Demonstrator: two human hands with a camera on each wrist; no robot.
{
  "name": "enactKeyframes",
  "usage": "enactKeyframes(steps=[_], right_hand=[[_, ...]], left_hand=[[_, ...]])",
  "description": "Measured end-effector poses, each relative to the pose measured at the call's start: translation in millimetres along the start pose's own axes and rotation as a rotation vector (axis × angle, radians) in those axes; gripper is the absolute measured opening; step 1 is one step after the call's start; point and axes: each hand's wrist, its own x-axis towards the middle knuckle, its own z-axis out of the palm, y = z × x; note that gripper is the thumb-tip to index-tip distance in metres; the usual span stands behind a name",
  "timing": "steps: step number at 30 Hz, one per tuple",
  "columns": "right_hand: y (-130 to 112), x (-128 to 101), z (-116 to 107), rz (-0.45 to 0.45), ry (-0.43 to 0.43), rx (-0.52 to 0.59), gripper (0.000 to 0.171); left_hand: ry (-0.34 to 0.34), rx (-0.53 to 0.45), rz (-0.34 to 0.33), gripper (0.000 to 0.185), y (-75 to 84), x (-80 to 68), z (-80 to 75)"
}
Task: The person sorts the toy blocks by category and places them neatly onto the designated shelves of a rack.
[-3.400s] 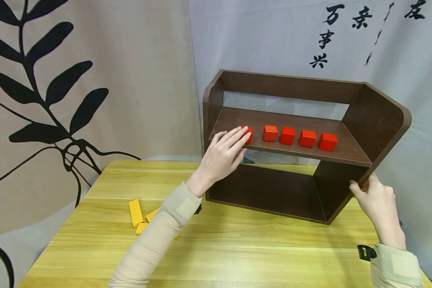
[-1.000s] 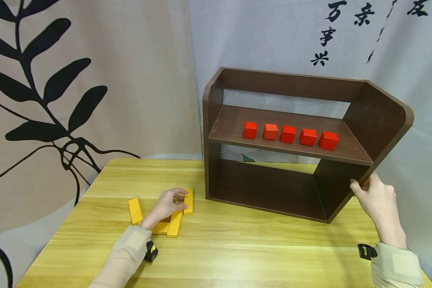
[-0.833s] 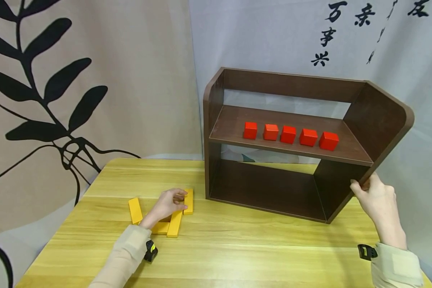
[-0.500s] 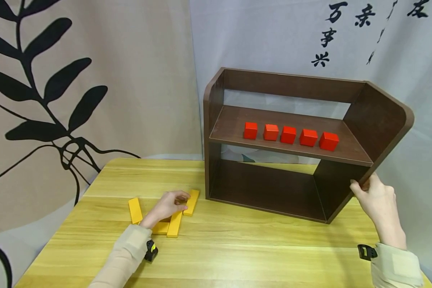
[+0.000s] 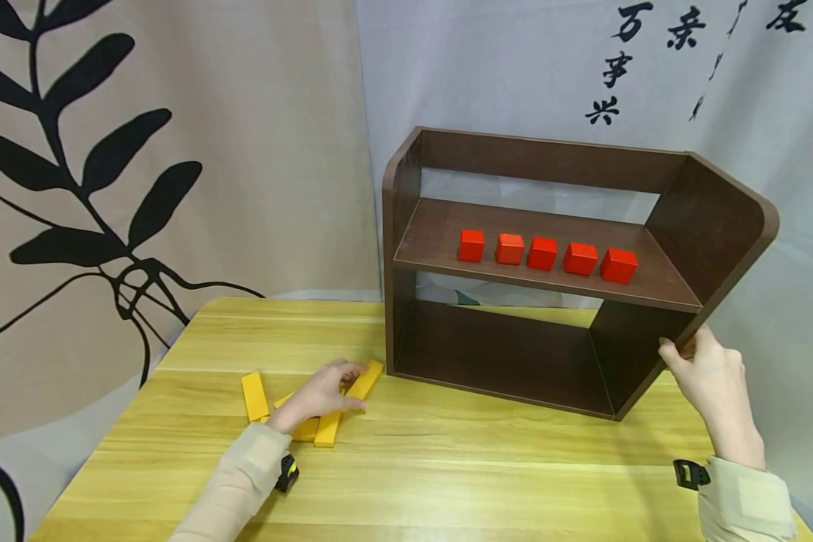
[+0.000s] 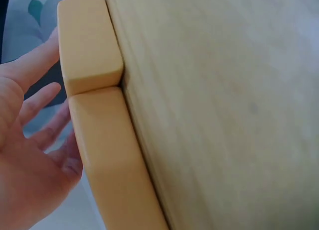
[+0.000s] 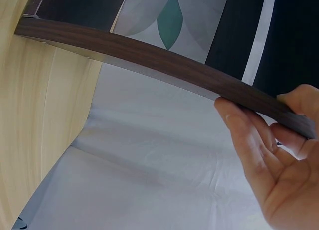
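Note:
My left hand (image 5: 321, 391) is low over the yellow blocks on the table, its fingers and thumb spread beside the rightmost yellow block (image 5: 366, 379). This block lies slanted, its far end near the shelf's left foot. In the left wrist view, the left hand (image 6: 37, 135) has relaxed fingers along one side of two yellow blocks (image 6: 92, 46) lying end to end. My right hand (image 5: 707, 376) grips the front edge of the brown two-tier shelf's (image 5: 732, 226) right side panel. The right wrist view shows the right hand's (image 7: 271, 160) fingers and thumb on both sides of that panel (image 7: 164, 56).
Several red cubes (image 5: 543, 254) stand in a row on the shelf's middle board (image 5: 657, 290). Another yellow block (image 5: 254, 397) lies at the left, with more partly under the left hand and wrist. The wooden table (image 5: 447, 467) runs in front. Cloth (image 5: 278, 150) hangs behind.
My left hand has left the leftmost red cube and come down to the yellow blocks. The rightmost yellow block has turned and shifted toward the shelf. My right hand has kept its grip.

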Motion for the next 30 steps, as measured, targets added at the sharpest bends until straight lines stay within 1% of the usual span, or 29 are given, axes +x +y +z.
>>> enactKeyframes(steps=[2, 5, 8, 13, 16, 20, 25, 30], right_hand=[[-0.2, 0.1, -0.1, 0.001, -0.003, 0.000, 0.026], [-0.2, 0.3, 0.0, -0.003, -0.001, -0.001, 0.026], [-0.2, 0.6, 0.2, -0.003, -0.001, -0.004, 0.026], [-0.1, 0.9, 0.1, -0.002, -0.006, -0.002, 0.027], [0.0, 1.0, 0.1, -0.007, -0.002, -0.001, 0.026], [0.4, 1.0, 0.4, -0.011, 0.005, -0.002, 0.025], [0.4, 1.0, 0.5, -0.005, 0.005, -0.003, 0.025], [0.8, 1.1, 0.1, -0.009, 0.008, -0.002, 0.025]], left_hand=[[-0.005, 0.011, 0.013, 0.060, -0.2, 0.0, 0.1], [-0.020, -0.026, 0.037, 0.055, -2.8, -0.9, -2.0], [-0.052, -0.049, 0.050, 0.048, -5.5, -2.7, -5.2], [-0.102, -0.026, 0.055, 0.049, -5.8, -5.2, -7.7], [-0.093, -0.011, 0.063, 0.044, -5.7, -5.0, -6.7], [-0.070, -0.003, 0.089, 0.039, -6.5, -3.7, -5.9], [-0.078, -0.031, 0.113, 0.035, -5.8, -3.8, -6.5], [-0.085, -0.039, 0.127, 0.033, 0.3, -3.3, -6.1]])
